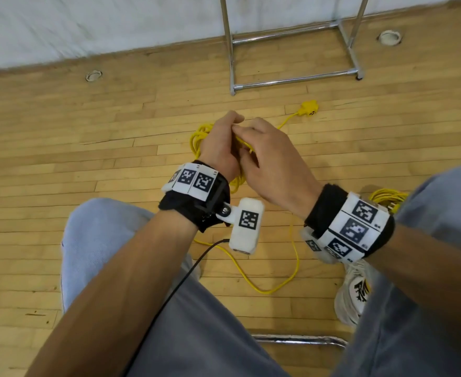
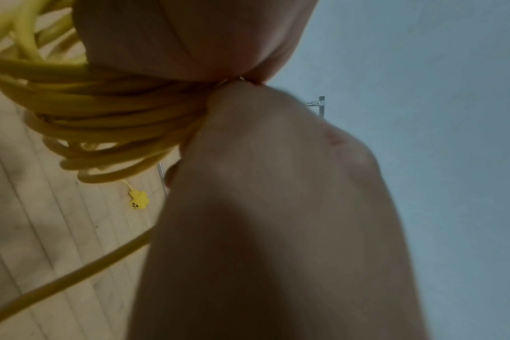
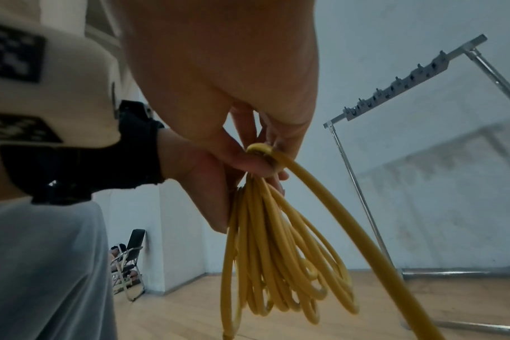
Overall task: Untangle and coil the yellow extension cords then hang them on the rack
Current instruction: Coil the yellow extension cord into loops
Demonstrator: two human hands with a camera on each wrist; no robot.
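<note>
My left hand [image 1: 222, 140] grips the top of a coiled yellow extension cord [image 1: 198, 137], whose loops hang below the fist [image 3: 277, 253]. My right hand [image 1: 264, 156] is pressed against the left and pinches a strand of the same cord [image 3: 261, 149] at the top of the bundle. From there one strand [image 3: 364, 241] runs down to the floor. Slack cord [image 1: 278, 287] curves over the boards between my legs. The cord's yellow plug end [image 1: 309, 107] lies on the floor beyond my hands. A second yellow coil [image 1: 387, 198] lies by my right knee.
The chrome rack's base [image 1: 291, 80] stands on the wood floor ahead, against a white wall. Its top bar with several hooks [image 3: 408, 85] shows in the right wrist view. A chrome chair bar [image 1: 300, 340] crosses between my knees. Folding chairs [image 3: 131, 257] lean in a far corner.
</note>
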